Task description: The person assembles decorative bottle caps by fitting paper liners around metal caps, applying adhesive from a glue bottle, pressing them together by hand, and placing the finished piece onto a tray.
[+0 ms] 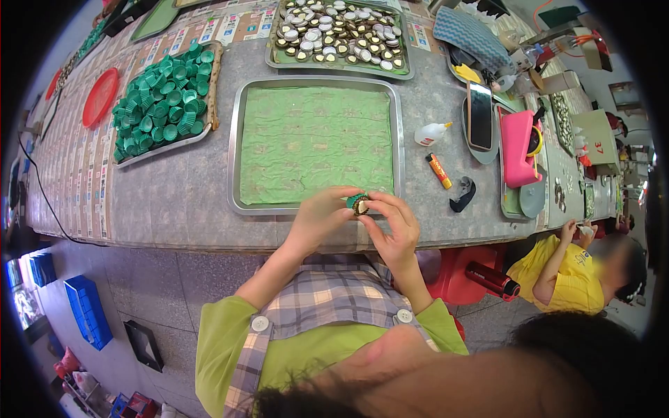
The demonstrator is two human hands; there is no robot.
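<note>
My left hand [317, 221] and my right hand [395, 223] meet over the near rim of a metal tray [234, 146] lined with wrinkled green sheet. Between their fingertips is a small green fluted cup [353, 200], with a dark-rimmed, cream-centred round piece [362, 206] at its opening. The left fingers close around the cup's side. On the other side, my right thumb and fingers pinch the round piece and the cup's edge. Fingers partly hide both things. Left of the tray, a second tray [167, 145] holds a heap of similar green cups [164, 101].
Behind the lined tray, another tray [410, 59] carries many round pieces. To the right lie a white squeeze bottle [431, 134], glue stick [438, 171], black tape piece [463, 195], phone [479, 115] and pink tape dispenser [519, 150]. A person in yellow [557, 275] sits at right.
</note>
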